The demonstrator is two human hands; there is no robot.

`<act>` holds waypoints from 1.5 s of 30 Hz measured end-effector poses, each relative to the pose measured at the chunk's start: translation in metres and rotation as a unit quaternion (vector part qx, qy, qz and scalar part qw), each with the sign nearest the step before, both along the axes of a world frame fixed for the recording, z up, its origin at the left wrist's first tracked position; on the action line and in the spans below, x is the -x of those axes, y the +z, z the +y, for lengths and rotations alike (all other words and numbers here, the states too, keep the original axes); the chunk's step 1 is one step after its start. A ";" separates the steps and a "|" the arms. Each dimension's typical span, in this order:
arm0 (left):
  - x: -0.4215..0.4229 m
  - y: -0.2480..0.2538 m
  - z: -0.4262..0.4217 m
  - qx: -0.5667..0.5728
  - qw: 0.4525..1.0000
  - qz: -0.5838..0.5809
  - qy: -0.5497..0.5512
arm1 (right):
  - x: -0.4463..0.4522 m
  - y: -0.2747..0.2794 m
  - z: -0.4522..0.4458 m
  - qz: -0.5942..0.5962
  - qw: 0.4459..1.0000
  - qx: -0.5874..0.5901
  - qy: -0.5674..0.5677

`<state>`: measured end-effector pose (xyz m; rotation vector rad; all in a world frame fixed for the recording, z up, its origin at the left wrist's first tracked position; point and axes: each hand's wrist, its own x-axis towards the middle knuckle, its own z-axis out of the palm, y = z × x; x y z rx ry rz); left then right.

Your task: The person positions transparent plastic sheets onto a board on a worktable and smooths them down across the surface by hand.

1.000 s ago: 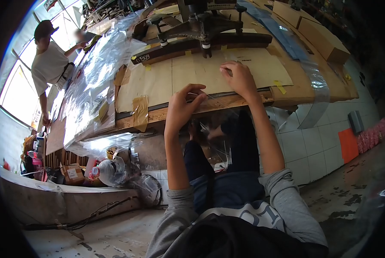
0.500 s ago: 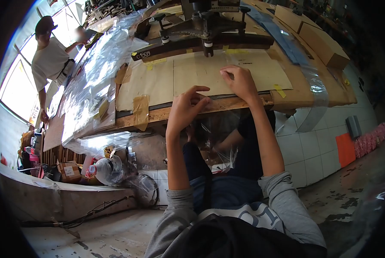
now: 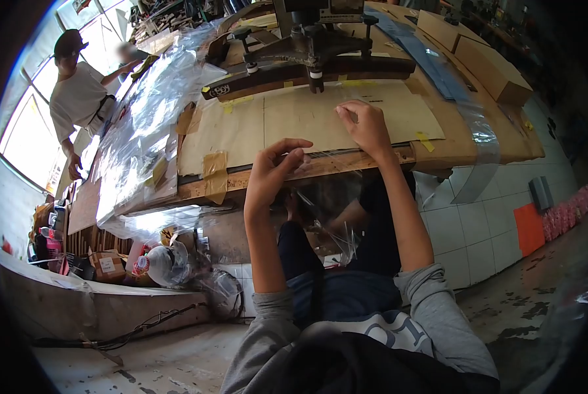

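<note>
The bare left hand (image 3: 268, 172) has drawn slightly farther from the bare right hand (image 3: 365, 128), fingers of both part-curled, their hold unclear, so the thin clear plastic film (image 3: 335, 153) at the near edge of the pale rectangular sheet (image 3: 231, 138) probably sits tauter.

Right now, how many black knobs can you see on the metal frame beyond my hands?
2. The left knob is on the left of the metal frame; the right knob is on its right, beyond your right hand. Others may be hidden behind the central column.
</note>
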<state>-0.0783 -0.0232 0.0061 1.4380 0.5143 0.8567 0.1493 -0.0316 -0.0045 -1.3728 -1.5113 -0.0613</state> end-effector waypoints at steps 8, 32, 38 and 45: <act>0.017 -0.017 -0.046 -0.008 0.995 -0.060 -0.085 | -0.007 -0.009 0.004 -0.057 0.998 0.026 -0.022; 0.018 -0.177 -0.099 -0.009 0.961 0.165 -0.223 | -0.052 0.006 -0.054 0.198 0.977 -0.002 -0.082; 0.041 -0.230 -0.075 -0.150 0.907 0.304 -0.250 | -0.126 0.025 -0.123 0.235 0.950 -0.036 -0.203; 0.080 -0.164 -0.061 -0.272 0.865 0.422 0.022 | -0.211 -0.009 -0.254 -0.041 0.885 0.170 -0.432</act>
